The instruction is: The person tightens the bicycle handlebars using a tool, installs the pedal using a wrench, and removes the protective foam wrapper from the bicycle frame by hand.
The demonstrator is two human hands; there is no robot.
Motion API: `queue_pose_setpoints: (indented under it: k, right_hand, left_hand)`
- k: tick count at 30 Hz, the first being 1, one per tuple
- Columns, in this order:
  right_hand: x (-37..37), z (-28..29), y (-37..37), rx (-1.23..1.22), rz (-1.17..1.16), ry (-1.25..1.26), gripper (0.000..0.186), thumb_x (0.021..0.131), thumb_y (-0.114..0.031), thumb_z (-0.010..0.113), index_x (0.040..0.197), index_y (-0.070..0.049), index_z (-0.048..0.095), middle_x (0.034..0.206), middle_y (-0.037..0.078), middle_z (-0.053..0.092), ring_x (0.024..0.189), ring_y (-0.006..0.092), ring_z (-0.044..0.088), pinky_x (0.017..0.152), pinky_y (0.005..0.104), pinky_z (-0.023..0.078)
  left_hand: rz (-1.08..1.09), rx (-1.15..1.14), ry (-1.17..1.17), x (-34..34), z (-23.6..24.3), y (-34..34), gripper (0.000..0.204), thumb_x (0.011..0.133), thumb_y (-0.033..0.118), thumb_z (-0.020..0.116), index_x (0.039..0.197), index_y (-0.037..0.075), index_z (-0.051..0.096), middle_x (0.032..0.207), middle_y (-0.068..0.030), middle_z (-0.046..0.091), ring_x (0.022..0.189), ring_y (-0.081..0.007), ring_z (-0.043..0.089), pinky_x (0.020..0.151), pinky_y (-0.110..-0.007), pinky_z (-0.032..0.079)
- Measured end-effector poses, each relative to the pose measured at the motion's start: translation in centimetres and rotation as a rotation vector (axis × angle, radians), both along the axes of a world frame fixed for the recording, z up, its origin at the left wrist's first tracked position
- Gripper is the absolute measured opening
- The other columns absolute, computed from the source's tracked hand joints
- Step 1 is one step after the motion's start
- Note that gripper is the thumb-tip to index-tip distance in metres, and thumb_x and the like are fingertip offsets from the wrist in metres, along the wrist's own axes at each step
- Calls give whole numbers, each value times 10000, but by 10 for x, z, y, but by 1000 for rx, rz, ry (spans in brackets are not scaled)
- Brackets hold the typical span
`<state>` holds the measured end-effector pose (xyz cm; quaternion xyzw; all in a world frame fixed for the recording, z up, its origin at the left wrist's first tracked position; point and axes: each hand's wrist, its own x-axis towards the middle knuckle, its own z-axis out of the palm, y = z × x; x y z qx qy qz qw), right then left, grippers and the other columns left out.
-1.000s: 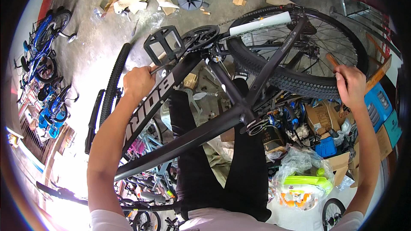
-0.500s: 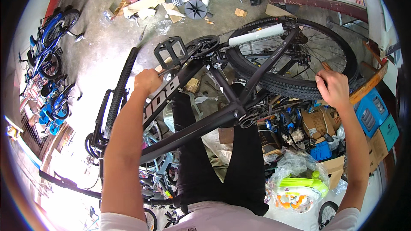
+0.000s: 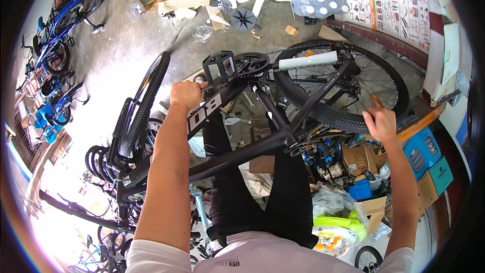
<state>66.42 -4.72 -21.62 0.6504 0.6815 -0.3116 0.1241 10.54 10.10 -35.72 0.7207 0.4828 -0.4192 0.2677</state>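
A black bicycle frame (image 3: 237,158) lies tilted across my lap, its front wheel (image 3: 143,106) to the left and its rear wheel (image 3: 333,117) to the right. My left hand (image 3: 187,95) is closed in a fist beside the black pedal (image 3: 219,68). A short metal piece (image 3: 204,85), seemingly part of a wrench, shows at the fist; the rest is hidden. My right hand (image 3: 380,124) grips the rear tyre at its near right side, thumb on this face and a finger showing by the spokes. A white wrap (image 3: 308,60) covers the chainstay.
Cardboard boxes (image 3: 359,159), a blue case (image 3: 420,151) and a clear bag with a green toy (image 3: 341,227) are at the right. Blue bicycles (image 3: 59,35) stand far left. Scrap cardboard and a black disc (image 3: 243,19) litter the far floor. Loose wrenches (image 3: 248,100) lie beyond the frame.
The view has shifted, so most far things sit lower and further right. Both hands stay at the same parts of the bicycle; the pedal and front wheel look slightly turned.
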Motion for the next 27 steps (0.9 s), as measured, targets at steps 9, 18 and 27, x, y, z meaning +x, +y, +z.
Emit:
queue_pose_setpoints:
  k: [9,18,27]
  right_hand:
    - [-1,-4,3,-30,-15,3,363,949,-330,584,687,-83,627,642,156,612,610,404,599,557,497,459]
    - [0,-7,8,-35,11,6,335,935,-300,576,686,-79,609,679,167,610,658,408,611,583,509,463]
    - [0,-7,6,-32,-16,45,326,930,-298,579,708,-62,617,700,169,613,648,409,593,589,523,446]
  left_hand:
    - [-31,-58,-20,-11,-9,0,347,929,290,542,1202,333,751,918,-113,763,870,-327,742,785,-456,588]
    - [-12,-63,-49,-17,-18,0,307,940,306,547,1151,316,769,902,-115,764,855,-331,738,772,-457,573]
    - [-25,8,-174,-23,-15,-3,335,984,367,551,874,155,787,751,-101,744,718,-312,735,667,-449,576]
